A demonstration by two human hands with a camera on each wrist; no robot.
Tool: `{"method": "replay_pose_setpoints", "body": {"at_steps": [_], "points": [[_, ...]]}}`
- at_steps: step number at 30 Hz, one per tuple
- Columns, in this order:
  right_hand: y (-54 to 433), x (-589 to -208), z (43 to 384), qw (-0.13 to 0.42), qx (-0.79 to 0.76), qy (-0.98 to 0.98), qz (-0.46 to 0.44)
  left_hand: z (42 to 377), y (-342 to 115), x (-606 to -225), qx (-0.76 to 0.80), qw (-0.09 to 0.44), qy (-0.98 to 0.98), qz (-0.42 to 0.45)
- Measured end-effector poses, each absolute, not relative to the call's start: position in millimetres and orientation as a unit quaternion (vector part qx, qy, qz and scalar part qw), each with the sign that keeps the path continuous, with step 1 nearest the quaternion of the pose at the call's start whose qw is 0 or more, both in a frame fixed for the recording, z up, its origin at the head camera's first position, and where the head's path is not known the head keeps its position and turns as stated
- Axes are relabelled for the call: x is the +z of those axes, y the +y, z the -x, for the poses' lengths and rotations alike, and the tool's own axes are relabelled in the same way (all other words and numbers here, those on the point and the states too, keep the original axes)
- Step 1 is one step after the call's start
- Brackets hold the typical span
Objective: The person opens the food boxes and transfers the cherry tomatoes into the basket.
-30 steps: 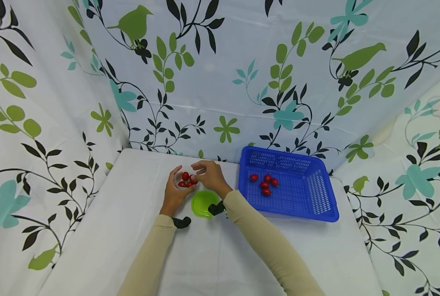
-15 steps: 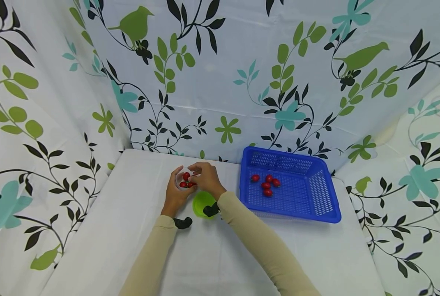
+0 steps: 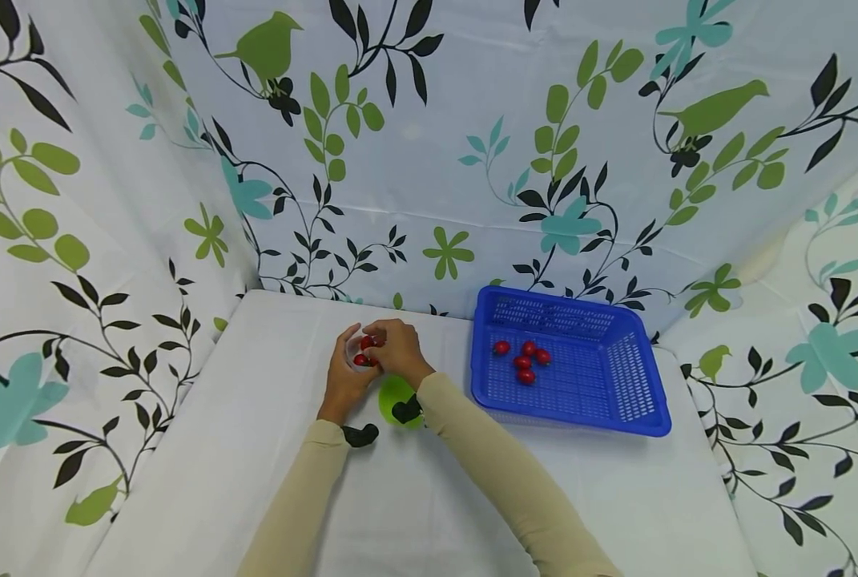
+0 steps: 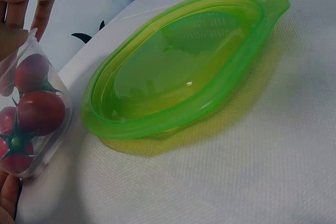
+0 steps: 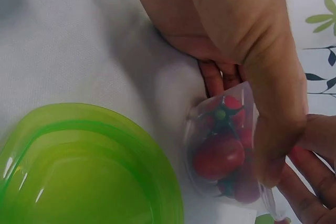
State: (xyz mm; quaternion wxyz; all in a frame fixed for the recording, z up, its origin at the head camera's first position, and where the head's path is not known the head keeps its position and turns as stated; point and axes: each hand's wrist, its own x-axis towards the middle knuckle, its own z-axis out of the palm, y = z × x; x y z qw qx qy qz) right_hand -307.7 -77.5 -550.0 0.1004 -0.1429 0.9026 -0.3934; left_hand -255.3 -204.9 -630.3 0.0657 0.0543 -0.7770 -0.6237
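Observation:
My left hand (image 3: 344, 380) grips a clear plastic container (image 5: 197, 129) of red cherry tomatoes (image 5: 218, 157), its thumb across the near side. Green stems show through the wall in both wrist views. Over the container's mouth, my right hand (image 3: 400, 351) has its fingers bent down. A red tomato (image 5: 300, 157) shows at those fingers, above the rim, mostly hidden behind the left thumb. Below the right wrist, a translucent green lid (image 4: 178, 61) with a small tab lies on the table.
To the right stands a blue plastic basket (image 3: 602, 377) with several cherry tomatoes (image 3: 524, 362) grouped in its left half. A white cloth covers the table (image 3: 429, 497). Leaf-patterned curtains (image 3: 414, 168) hang behind and at both sides.
My right fingers have moved slightly left and lower over the container's mouth, covering more of the tomatoes. The left hand keeps its grip. The head view has shifted slightly.

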Motion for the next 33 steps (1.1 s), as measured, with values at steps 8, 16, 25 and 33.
{"method": "replay_pose_setpoints", "body": {"at_steps": [8, 16, 25, 33], "points": [[-81, -556, 309, 0.082, -0.330, 0.925, 0.170, 255, -203, -630, -0.624, 0.061, -0.777, -0.057], [-83, -560, 309, 0.088, -0.362, 0.914, 0.159, 255, -204, -629, -0.629, 0.078, -0.772, -0.039], [-91, -563, 311, 0.085, -0.322, 0.928, 0.165, 254, -204, -626, -0.613, 0.071, -0.785, -0.056], [-97, -562, 314, 0.079, -0.296, 0.935, 0.181, 254, -205, -624, -0.617, 0.075, -0.782, -0.050]]}}
